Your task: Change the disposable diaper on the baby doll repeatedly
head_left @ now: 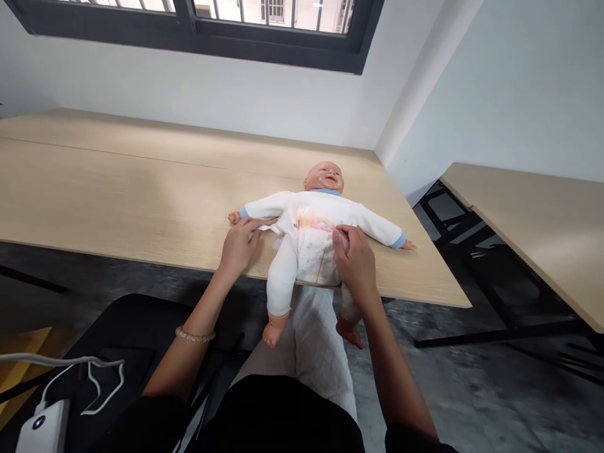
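Observation:
A baby doll (325,178) lies on its back near the table's front edge, its arms spread and its lower legs hanging over the edge. It wears a white outfit with blue cuffs and collar. A white diaper (315,248) with a coloured print across its front wraps its hips. My left hand (242,242) pinches a white side tab of the diaper, drawn out to the left. On the other side, my right hand (355,255) is closed at the diaper's upper edge, thumb and fingers gripping there. The doll's leg below my right hand is partly hidden by my wrist.
The wooden table (117,195) runs along the wall beneath a dark-framed window (283,44). A second table (533,207) stands to the right. A black chair (141,321) is at the lower left, with a white power bank (47,428) and white cable (104,363) on it.

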A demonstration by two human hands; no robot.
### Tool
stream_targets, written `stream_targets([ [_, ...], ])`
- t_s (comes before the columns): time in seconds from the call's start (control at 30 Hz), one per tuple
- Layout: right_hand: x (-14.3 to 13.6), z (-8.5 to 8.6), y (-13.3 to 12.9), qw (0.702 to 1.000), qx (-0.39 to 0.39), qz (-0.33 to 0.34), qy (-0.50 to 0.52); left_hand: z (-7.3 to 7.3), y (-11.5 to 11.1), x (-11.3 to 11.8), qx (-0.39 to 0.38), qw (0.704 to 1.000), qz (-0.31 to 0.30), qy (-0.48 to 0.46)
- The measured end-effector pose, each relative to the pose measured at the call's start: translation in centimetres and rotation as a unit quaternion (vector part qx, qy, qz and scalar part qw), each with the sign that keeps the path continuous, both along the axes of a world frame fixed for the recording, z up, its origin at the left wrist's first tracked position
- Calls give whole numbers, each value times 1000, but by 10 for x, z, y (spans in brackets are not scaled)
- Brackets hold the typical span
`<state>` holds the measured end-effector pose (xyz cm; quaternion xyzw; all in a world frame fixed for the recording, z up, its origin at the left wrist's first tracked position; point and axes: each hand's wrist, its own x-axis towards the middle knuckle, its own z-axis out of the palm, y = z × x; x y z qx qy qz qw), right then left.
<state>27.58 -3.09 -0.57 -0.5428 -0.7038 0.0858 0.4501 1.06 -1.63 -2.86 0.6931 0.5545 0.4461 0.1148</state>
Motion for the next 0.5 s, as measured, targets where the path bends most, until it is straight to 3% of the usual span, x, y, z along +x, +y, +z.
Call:
stream_targets([
  [0.13,2,2,4,998,21,26,-49,13,6,0,-2,998,-15,-53],
  [0.27,-2,13,23,983,45,116,-135,24,19,14,-39,982,-109,-149],
  [0.4,-20,24,47,971,35,133,-196,23,34,35,-122,917,-199,-324],
  [0.5,-35,27,58,974,29,144,-172,19,39,42,-146,867,-230,-417],
])
